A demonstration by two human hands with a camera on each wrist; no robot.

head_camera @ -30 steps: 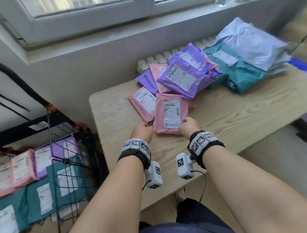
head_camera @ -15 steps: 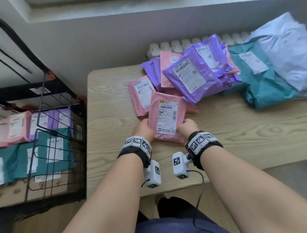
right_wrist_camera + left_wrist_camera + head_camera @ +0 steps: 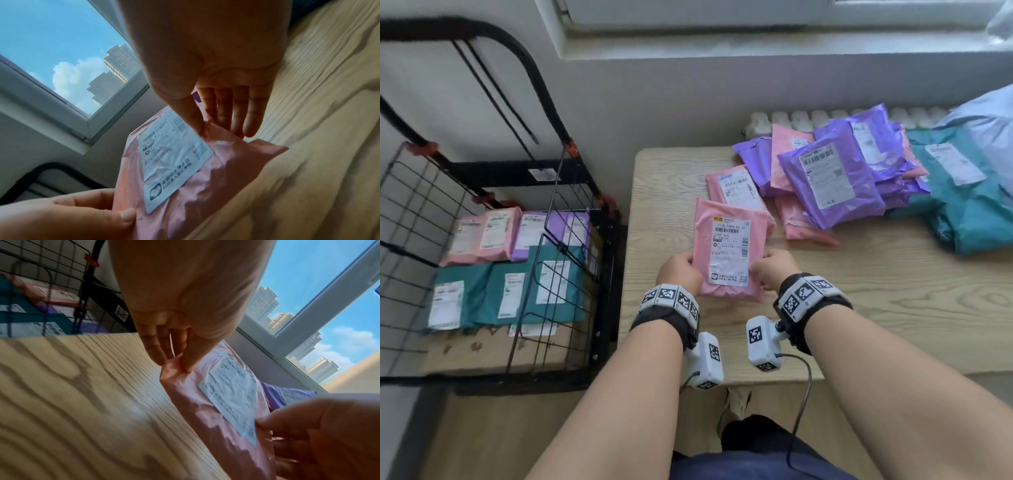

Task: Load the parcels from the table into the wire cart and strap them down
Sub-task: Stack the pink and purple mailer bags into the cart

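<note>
Room interior, daylit. A pale wood-grain bench [image 3: 893, 291] stands against a plain grey-white wall [image 3: 671, 102]. Above the wall runs a light window sill [image 3: 756, 48] under a white-framed window [image 3: 68, 104]. Through the glass: blue sky, scattered cloud, and high-rise blocks [image 3: 115, 74]. A white ribbed radiator [image 3: 801, 120] sits behind the bench's far edge, below the sill. The floor [image 3: 482, 438] appears to be light wood, though blurred. Light is soft and even.

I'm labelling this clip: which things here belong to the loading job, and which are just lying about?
Job: pink parcel held by left hand and right hand; parcel pile; wire cart; table.
Lying about: radiator; window sill.
</note>
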